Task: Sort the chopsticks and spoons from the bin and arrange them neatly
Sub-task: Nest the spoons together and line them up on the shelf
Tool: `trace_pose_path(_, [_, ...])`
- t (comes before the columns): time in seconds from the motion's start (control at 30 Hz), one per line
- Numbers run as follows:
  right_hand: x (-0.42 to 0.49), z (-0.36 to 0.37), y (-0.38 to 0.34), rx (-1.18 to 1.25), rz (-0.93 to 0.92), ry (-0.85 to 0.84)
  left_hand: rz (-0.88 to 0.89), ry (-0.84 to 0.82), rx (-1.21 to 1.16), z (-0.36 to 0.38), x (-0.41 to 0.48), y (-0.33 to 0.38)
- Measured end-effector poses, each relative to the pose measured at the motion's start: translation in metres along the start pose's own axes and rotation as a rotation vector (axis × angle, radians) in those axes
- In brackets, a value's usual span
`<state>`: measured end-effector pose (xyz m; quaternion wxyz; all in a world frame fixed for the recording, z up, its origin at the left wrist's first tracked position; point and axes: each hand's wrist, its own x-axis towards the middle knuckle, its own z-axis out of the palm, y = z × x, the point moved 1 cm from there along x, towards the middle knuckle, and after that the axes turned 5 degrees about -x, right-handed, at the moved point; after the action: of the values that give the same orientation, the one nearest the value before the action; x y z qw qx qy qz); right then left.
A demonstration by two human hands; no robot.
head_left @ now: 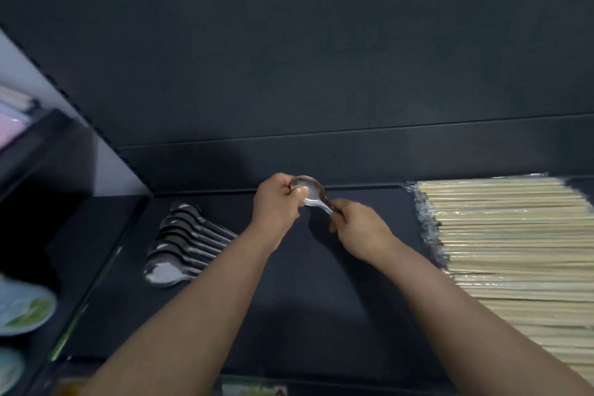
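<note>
Head view: left hand (277,199) and right hand (360,228) grip one spoon (313,194).

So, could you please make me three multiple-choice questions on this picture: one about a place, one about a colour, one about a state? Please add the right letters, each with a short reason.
1. On which side of the dark surface do the chopsticks lie?
A. the left
B. the right
C. the middle

2. What colour are the chopsticks?
A. black
B. red
C. pale beige

3. How is the raised spoon held?
A. by both hands
B. by one hand only
C. by no hand; it lies flat

Answers:
1 B: the stack fills the right side, while the row of spoons lies on the left.
2 C: the sticks look pale beige against the dark surface.
3 A: the left hand grips its bowl and the right hand holds its handle.
</note>
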<state>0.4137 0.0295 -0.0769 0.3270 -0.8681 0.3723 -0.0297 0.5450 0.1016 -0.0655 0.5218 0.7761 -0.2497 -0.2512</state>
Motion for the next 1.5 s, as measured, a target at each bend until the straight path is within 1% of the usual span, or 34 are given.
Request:
trace_pose_path(0.13, [-0.011,0.024,-0.035,-0.106,-0.071,0.037,0.067,0.031,0.165,-0.053,-0.016,-0.026])
trace_pose_path(0.23, [-0.018,0.054,-0.073,-0.153,-0.143,0.012,0.110,0.115,0.260,-0.101,-0.027,-0.046])
trace_pose_path(0.37, [-0.023,0.088,-0.123,-0.204,-0.216,0.030,0.086,0.195,0.399,-0.166,-0.041,-0.067])
trace_pose_path(0.5, [-0.031,0.121,-0.159,-0.357,-0.270,0.078,0.063,0.172,0.488,-0.214,-0.053,-0.089])
trace_pose_path(0.63, [-0.036,0.144,-0.169,-0.489,-0.247,0.144,0.158,0.135,0.566,-0.230,-0.058,-0.107])
trace_pose_path(0.77, [-0.042,0.162,-0.171,-0.582,-0.179,0.194,0.295,0.144,0.683,-0.234,-0.058,-0.123])
trace_pose_path(0.9, [-0.042,0.166,-0.173,-0.539,-0.180,0.290,0.284,0.204,0.657,-0.236,-0.051,-0.131])
trace_pose_path(1.03, [-0.031,0.163,-0.183,-0.534,-0.186,0.222,0.267,0.216,0.640,-0.240,-0.044,-0.134])
trace_pose_path(1.2, [-0.007,0.163,-0.187,-0.481,-0.165,0.021,0.224,0.185,0.607,-0.237,-0.033,-0.136])
trace_pose_path(1.3, [0.012,0.161,-0.185,-0.473,-0.152,-0.072,0.202,0.172,0.568,-0.236,-0.027,-0.137])
trace_pose_path(1.37, [0.023,0.156,-0.186,-0.420,-0.139,-0.132,0.183,0.136,0.560,-0.237,-0.021,-0.137])
trace_pose_path(1.43, [0.031,0.153,-0.188,-0.386,-0.133,-0.149,0.151,0.080,0.557,-0.238,-0.014,-0.137])
trace_pose_path(1.5, [0.036,0.152,-0.189,-0.417,-0.142,-0.102,0.113,0.025,0.544,-0.240,-0.008,-0.136])
